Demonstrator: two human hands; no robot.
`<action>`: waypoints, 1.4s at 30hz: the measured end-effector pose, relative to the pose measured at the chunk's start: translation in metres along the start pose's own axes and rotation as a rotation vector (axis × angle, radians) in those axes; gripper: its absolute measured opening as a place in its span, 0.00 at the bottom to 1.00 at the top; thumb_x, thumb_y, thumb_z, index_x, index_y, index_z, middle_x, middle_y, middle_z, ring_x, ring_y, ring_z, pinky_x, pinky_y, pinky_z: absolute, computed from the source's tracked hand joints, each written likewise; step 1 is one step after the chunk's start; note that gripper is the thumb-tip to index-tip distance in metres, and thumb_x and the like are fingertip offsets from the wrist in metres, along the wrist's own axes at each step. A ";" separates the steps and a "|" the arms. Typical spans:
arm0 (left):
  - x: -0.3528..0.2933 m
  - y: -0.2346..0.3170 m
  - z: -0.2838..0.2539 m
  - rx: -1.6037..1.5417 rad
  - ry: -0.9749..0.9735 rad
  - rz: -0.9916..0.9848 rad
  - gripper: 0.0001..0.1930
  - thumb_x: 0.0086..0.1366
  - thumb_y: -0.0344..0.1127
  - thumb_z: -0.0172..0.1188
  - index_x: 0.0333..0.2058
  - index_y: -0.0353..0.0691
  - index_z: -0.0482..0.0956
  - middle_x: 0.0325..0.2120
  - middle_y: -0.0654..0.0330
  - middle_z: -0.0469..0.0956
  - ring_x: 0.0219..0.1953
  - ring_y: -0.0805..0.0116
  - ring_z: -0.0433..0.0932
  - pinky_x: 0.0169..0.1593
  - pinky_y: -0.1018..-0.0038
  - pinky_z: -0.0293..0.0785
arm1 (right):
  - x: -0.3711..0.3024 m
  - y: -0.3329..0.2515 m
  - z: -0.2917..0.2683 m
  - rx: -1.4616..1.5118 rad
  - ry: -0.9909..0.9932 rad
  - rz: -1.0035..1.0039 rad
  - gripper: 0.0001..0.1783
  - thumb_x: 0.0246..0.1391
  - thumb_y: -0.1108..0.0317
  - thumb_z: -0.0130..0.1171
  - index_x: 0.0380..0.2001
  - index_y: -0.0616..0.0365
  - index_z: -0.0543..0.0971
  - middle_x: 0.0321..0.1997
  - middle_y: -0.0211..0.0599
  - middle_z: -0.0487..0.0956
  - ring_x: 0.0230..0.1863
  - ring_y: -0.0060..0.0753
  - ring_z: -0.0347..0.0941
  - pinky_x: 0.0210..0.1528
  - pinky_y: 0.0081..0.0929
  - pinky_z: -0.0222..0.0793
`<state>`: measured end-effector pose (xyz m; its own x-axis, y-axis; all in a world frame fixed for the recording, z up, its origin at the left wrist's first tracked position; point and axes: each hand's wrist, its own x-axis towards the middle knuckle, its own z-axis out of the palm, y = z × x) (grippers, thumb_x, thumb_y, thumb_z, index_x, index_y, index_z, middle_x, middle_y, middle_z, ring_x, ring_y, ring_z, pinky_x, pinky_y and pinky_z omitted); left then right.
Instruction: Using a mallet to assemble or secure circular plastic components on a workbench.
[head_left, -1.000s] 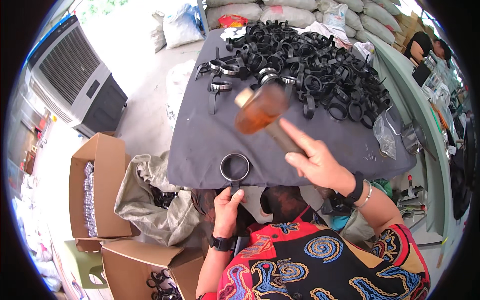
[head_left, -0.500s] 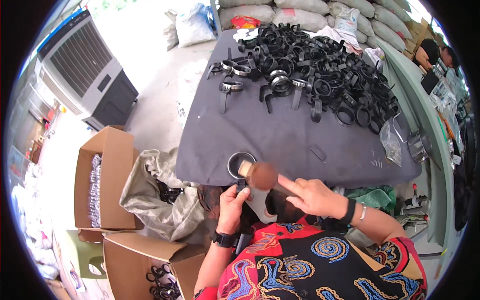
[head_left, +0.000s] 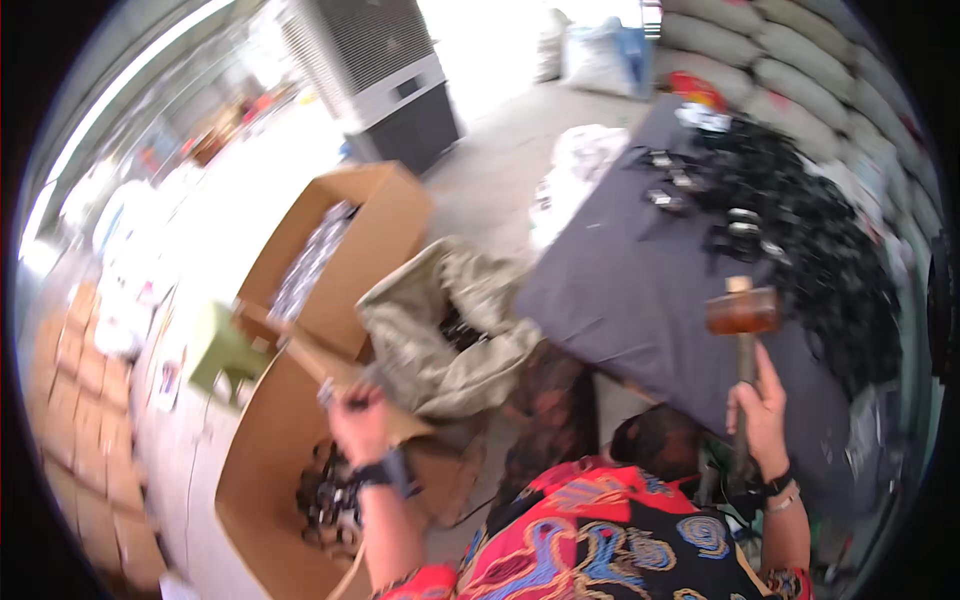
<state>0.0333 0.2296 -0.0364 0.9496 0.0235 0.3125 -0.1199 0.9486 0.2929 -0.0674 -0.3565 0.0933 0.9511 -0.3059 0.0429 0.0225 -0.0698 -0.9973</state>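
A dark cloth-covered table is standing on a concrete floor, a heap of black rings lying along its far side, near a grey cooler. Half a second ago the left hand was holding a ring on the table; now the left hand is curling over an open cardboard box of dark parts, its catch too blurred to tell. The right hand is gripping the mallet upright above the table's near edge. A sack is crowding the gap.
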 end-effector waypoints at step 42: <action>0.025 -0.283 0.158 0.854 -0.077 -0.684 0.10 0.66 0.33 0.55 0.25 0.38 0.74 0.21 0.66 0.74 0.26 0.78 0.71 0.35 0.80 0.66 | 0.006 -0.009 0.011 0.059 -0.117 -0.012 0.38 0.59 0.72 0.49 0.70 0.50 0.48 0.27 0.28 0.71 0.20 0.17 0.68 0.24 0.18 0.69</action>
<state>0.0450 -0.0881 0.0310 0.8748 -0.4724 -0.1081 0.2367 0.2219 0.9459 -0.0585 -0.3472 0.1014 0.9801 -0.1919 0.0512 0.0490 -0.0162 -0.9987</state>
